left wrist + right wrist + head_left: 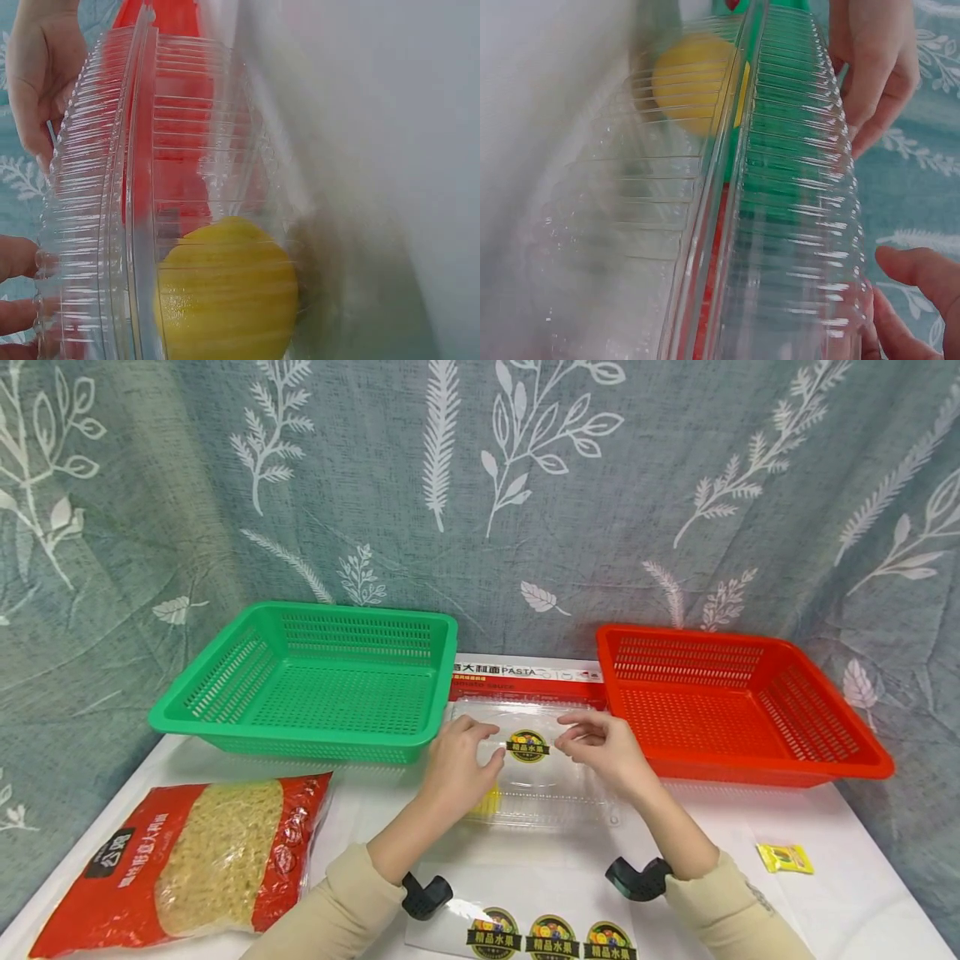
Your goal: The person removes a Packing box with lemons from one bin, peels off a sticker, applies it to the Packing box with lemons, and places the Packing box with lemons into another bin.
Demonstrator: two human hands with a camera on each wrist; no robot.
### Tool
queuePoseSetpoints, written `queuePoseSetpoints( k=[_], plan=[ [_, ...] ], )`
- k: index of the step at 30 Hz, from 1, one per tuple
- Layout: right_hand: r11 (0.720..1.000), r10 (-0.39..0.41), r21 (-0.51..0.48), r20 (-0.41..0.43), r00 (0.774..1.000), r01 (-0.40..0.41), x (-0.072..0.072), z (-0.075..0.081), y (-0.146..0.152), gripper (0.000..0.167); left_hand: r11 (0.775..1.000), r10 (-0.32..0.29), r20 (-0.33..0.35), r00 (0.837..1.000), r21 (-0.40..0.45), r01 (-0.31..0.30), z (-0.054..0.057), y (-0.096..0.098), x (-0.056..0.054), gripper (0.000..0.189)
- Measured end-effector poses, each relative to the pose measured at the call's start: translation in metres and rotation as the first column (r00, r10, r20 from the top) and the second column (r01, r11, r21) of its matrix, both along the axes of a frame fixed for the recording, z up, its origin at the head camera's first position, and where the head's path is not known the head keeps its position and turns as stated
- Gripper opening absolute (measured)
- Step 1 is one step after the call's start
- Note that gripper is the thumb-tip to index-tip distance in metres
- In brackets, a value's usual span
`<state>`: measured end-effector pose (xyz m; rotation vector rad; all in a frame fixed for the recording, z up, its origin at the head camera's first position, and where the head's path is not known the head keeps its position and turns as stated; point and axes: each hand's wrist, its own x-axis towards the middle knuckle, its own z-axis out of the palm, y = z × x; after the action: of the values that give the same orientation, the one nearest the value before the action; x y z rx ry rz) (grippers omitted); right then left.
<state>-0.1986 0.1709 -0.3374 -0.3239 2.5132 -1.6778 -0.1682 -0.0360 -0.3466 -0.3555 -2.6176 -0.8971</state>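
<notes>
A clear plastic container (558,810) lay at the centre of the white-covered worktop (847,902), taken here as the middle of the dial with 12 o'clock away from the person. Its ribbed lid was on, and a round fruit label (528,746) lay on the top. A yellow fruit (229,292) showed through the wall, inside at about 8 o'clock.

The left hand (459,768) was at the 9 o'clock side of the label, its grip relaxed, thumb and fingers parted with nothing between them. The right hand (609,756) was at the 3 o'clock side, its grip slack too, fingers loosely bent and holding nothing. Both were close to the lid; whether the fingertips touched it, I could not tell.

At 6 o'clock, nearest the person, a white sheet (525,885) carried three more round labels (552,937). A red bag of pasta (217,852) lay at 8 o'clock, and a small yellow packet (784,858) at 4 o'clock. The green basket (300,743) stood at 10 o'clock, the red basket (750,768) at 2 o'clock. Between them, at 12 o'clock, was a red-and-white package (525,681) printed "PASTA", with a leaf-patterned curtain (360,460) beyond.
</notes>
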Motion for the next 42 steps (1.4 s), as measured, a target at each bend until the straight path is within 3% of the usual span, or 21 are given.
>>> queuePoseSetpoints(
  k=[9, 15, 26, 35, 42],
  plan=[
    [0.999, -0.022, -0.041, 0.015, 1.000, 0.023, 0.006, 0.003, 0.008, 0.032, 0.998, -0.004, -0.032, 0.999, 0.065, 0.006, -0.003, -0.004, 0.006, 0.028],
    [0.997, -0.050, -0.059, 0.020, 0.999, 0.052, 0.009, 0.002, 0.015, 0.033, 0.994, 0.013, -0.007, 1.000, 0.105, -0.012, -0.005, -0.008, 0.010, 0.029],
    [0.989, -0.098, -0.111, 0.000, 0.995, 0.097, 0.020, 0.003, 0.031, 0.034, 0.993, 0.016, 0.020, 1.000, 0.112, -0.019, -0.009, -0.019, 0.021, 0.043],
    [0.985, -0.150, -0.083, -0.005, 0.989, 0.149, 0.031, 0.006, 0.051, 0.035, 0.996, 0.002, 0.047, 0.999, 0.090, -0.006, -0.016, -0.024, 0.027, 0.059],
    [0.983, -0.171, -0.079, -0.026, 0.985, 0.168, 0.037, 0.003, 0.070, 0.037, 0.990, -0.018, 0.135, 0.991, 0.143, -0.001, -0.021, -0.027, 0.029, 0.065]
  ],
)
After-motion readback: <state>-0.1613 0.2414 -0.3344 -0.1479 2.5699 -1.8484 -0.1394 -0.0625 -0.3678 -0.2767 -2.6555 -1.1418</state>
